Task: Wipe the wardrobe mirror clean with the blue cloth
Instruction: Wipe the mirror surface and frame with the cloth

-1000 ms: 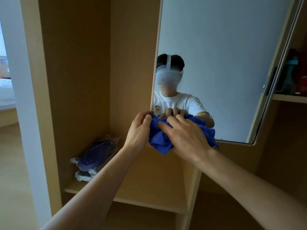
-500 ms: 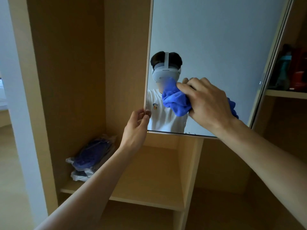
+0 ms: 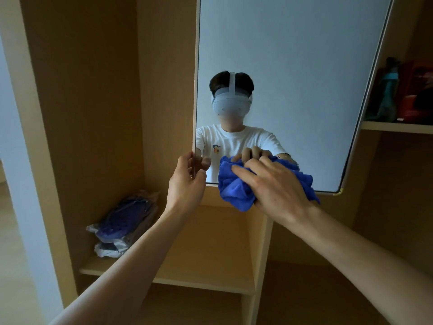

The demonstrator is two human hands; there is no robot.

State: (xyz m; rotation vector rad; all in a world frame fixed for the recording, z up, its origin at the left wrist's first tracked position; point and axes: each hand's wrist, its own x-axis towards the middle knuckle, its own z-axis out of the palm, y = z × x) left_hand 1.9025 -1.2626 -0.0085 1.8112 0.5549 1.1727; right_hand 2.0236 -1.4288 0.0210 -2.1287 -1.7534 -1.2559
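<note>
The wardrobe mirror (image 3: 293, 66) is a tall panel on an open door, with its bottom edge at mid-height. My right hand (image 3: 274, 186) presses a bunched blue cloth (image 3: 234, 188) against the mirror's lower edge, near its bottom left corner. My left hand (image 3: 187, 181) pinches the mirror's left edge just above that corner. The glass reflects a person in a white T-shirt and a headset, plus a pale wall.
A wooden wardrobe compartment lies open behind the mirror. On its shelf (image 3: 187, 277) at the left sits a plastic-wrapped blue bundle (image 3: 121, 224). A vertical divider (image 3: 257, 242) stands below the mirror. At the right, a shelf (image 3: 396, 126) carries a teal bottle and red items.
My right hand has swept the cloth down from the mirror's middle height to its bottom edge. My left hand has stayed gripped on the mirror's left edge.
</note>
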